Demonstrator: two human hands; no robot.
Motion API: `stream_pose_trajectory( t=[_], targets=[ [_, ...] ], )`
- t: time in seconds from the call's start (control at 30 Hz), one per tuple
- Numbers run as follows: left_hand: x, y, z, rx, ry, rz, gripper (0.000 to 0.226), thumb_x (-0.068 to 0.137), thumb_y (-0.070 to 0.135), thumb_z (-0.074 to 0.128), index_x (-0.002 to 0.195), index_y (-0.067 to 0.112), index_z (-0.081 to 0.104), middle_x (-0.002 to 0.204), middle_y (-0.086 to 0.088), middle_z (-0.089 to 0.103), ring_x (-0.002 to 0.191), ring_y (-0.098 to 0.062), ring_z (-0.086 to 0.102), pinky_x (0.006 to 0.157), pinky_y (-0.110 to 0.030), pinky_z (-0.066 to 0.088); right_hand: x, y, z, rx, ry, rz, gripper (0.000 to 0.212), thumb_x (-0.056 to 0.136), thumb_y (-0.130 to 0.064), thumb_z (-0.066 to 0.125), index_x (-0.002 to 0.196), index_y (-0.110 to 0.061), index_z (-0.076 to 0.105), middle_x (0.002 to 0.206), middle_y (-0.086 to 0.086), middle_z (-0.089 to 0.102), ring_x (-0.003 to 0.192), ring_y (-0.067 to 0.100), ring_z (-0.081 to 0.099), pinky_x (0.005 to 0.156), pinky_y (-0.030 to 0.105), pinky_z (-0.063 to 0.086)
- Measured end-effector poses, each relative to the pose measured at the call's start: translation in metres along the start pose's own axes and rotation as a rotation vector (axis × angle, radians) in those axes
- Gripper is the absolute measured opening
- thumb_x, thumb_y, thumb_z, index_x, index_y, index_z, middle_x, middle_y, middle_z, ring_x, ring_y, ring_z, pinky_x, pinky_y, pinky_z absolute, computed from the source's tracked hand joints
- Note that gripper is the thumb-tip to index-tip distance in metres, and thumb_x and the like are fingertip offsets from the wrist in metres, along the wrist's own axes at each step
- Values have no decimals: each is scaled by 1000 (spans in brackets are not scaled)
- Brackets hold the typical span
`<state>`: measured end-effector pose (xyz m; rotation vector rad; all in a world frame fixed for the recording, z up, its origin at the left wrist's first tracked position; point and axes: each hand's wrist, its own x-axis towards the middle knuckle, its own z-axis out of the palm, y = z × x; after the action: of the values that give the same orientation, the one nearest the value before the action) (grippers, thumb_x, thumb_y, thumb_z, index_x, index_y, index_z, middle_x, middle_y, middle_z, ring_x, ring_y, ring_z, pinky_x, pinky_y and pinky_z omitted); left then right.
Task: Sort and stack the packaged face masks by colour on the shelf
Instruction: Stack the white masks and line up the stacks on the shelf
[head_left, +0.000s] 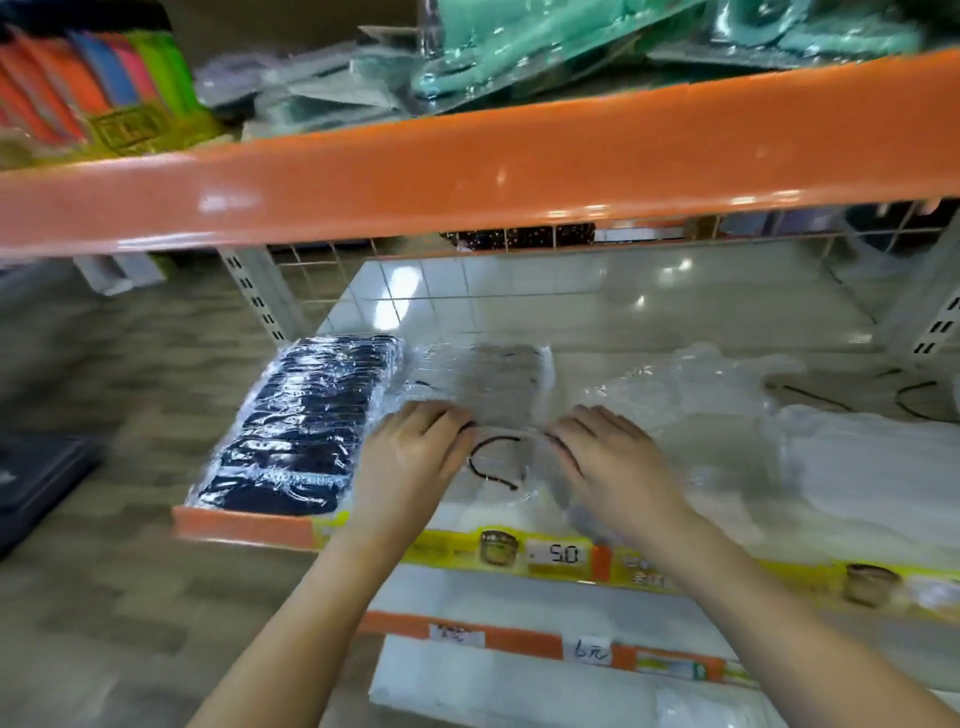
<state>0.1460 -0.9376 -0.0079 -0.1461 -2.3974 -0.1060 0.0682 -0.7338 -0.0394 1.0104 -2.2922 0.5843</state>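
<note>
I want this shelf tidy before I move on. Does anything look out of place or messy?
Yes. The dark masks sit in a neat row at the left, but the white packets on the right lie in a loose heap. Loose black ear loops trail on the shelf behind that heap.
</note>
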Motion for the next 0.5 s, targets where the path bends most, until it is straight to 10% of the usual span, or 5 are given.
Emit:
stream_pose_trajectory(
  t=[0.5],
  targets=[
    [-59, -128, -38, 207, 58, -81, 13, 72, -1, 55, 78, 8, 61, 77, -6, 62, 69, -31, 55, 60, -37, 35, 54, -125, 66, 134, 15, -90, 23, 73, -1, 67, 92, -14, 69, 89, 2, 65, 83, 27, 60, 71, 37, 51]
  ],
)
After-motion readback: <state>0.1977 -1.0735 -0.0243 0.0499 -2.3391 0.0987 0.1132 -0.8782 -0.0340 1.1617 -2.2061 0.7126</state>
